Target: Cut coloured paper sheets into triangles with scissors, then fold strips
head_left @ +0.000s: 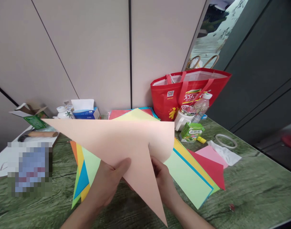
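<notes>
A large sheet of pale pink paper (107, 136) is held up in front of me, its right side curled over into a loose roll and two pointed corners reaching left and down. My left hand (112, 175) grips its lower edge, thumb on the near face. On the right, my right hand (161, 175) has its fingers closed around the edge under the curl; the fingertips are partly hidden. Behind and below the sheet lies a fanned pile of coloured paper (188, 171) in green, blue, yellow and orange.
A red shopping bag (164, 98) stands at the back right, near a clear bottle (202, 106), a white mug (181, 121) and a green drink carton (192, 132). A tape ring (226, 141) lies farther right. At the back left are a tissue box (85, 111) and an opened green box (34, 121).
</notes>
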`<state>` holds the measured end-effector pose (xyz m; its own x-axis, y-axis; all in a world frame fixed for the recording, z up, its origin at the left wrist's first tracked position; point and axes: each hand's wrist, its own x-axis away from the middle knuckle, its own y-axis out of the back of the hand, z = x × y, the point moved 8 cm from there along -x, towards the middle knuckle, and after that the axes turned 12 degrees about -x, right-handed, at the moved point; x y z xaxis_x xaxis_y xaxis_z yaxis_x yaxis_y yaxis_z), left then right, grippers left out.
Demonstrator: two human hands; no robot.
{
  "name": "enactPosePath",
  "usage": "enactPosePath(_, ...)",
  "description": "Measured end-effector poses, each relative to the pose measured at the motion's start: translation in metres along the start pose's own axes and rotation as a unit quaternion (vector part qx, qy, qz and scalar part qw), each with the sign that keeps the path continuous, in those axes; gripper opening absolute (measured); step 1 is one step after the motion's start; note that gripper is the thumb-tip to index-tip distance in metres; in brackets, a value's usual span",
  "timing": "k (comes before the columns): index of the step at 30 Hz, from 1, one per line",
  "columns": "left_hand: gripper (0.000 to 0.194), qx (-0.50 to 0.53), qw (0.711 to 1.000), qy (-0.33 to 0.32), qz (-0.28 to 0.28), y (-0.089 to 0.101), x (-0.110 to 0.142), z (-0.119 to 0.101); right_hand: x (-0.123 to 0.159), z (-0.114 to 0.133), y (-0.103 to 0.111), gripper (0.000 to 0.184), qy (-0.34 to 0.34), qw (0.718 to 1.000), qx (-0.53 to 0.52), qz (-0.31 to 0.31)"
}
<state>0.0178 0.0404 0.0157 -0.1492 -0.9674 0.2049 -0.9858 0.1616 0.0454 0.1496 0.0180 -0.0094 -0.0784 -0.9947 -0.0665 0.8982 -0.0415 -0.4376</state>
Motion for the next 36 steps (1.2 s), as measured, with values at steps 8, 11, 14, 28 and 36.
enactPosePath(8,0.029,0.014,1.000,0.019,0.019,-0.0092,0.0018,0.0029,-0.0035,0.0014,0.0050,0.026,0.016,1.000,-0.007,-0.012)
enactPosePath(11,0.029,0.014,1.000,0.020,0.017,-0.0072,0.0013,0.0044,-0.0028,0.0029,0.0058,0.026,0.016,1.000,-0.015,-0.015)
enactPosePath(14,0.028,0.018,1.000,0.016,0.016,-0.0057,0.0012,0.0045,-0.0022,0.0022,0.0050,0.025,0.005,0.999,-0.033,-0.012)
enactPosePath(28,0.027,0.013,1.000,0.011,0.020,-0.0084,0.0027,-0.0006,-0.0010,0.0016,0.0044,0.023,-0.003,1.000,-0.017,-0.010)
enactPosePath(36,0.022,0.022,0.999,0.005,0.031,-0.0087,0.0025,-0.0004,-0.0013,0.0026,0.0041,0.023,-0.004,1.000,-0.025,-0.011)
